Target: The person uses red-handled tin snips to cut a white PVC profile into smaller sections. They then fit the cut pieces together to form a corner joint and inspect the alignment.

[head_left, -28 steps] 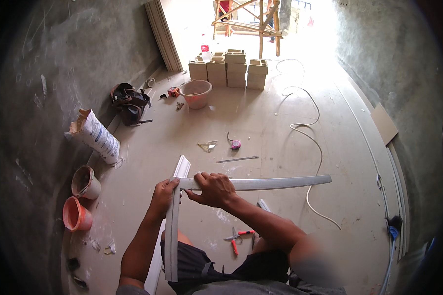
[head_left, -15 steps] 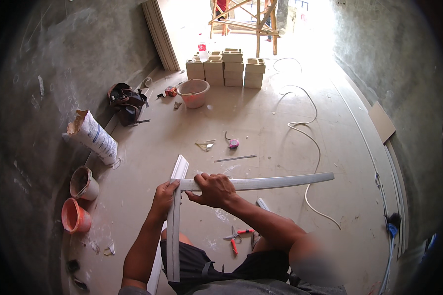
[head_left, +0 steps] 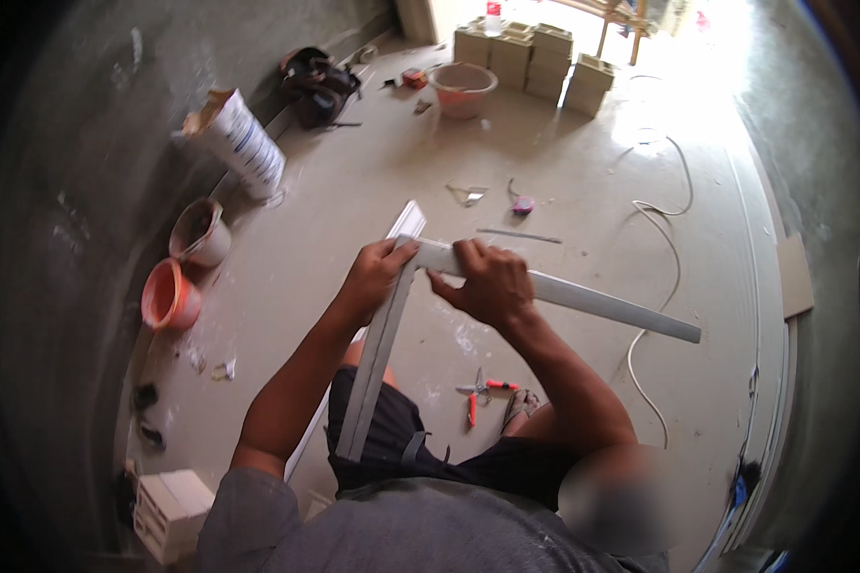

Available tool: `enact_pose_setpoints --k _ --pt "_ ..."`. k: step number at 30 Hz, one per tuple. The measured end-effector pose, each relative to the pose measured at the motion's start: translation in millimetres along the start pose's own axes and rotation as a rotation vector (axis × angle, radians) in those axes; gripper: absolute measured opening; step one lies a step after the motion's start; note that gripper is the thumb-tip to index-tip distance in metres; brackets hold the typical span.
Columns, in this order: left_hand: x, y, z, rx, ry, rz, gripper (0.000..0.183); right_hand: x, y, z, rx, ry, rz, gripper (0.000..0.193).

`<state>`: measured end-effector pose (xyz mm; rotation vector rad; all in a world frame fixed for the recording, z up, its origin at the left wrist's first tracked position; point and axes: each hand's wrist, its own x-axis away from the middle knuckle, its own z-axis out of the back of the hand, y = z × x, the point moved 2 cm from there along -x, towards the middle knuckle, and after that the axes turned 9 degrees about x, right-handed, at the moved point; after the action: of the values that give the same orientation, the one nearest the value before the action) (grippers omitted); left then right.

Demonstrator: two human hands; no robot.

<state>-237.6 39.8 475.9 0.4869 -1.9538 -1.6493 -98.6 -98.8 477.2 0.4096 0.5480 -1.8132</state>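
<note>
Two long light-grey strips meet in an L-shaped corner in front of me; one runs back toward my lap, the other off to the right. My left hand pinches the corner, thumb on top. My right hand is wrapped over the right-hand strip close to that corner, fingers on its far side. Beneath the corner a white ridged moulding sticks out with a slanted end; its length passes under my left arm beside my leg. On the floor by my foot, red-handled snips lie with their jaws apart.
Ahead on the floor lie a pink tape measure and a thin grey rod. Buckets, a torn sack and a bag line the left wall. Hollow blocks stand far ahead; a pale cable snakes along the right.
My view has tilted and turned, so the room appears rotated and a block shows at lower left. Both hands keep their hold on the grey strips near the corner.
</note>
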Motion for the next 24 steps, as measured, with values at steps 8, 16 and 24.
enact_pose_setpoints --k 8,16,24 --pt "13.2 10.2 1.3 -0.053 0.025 -0.024 0.036 -4.6 -9.1 4.6 0.029 0.018 0.038 0.046" --pt "22.7 23.9 -9.4 -0.219 0.043 -0.132 0.037 -2.7 -7.8 13.9 0.025 0.125 0.082 0.049" --pt "32.1 41.2 -20.3 -0.304 -0.019 -0.317 0.040 -3.4 -7.0 32.2 0.047 0.232 0.125 0.061"
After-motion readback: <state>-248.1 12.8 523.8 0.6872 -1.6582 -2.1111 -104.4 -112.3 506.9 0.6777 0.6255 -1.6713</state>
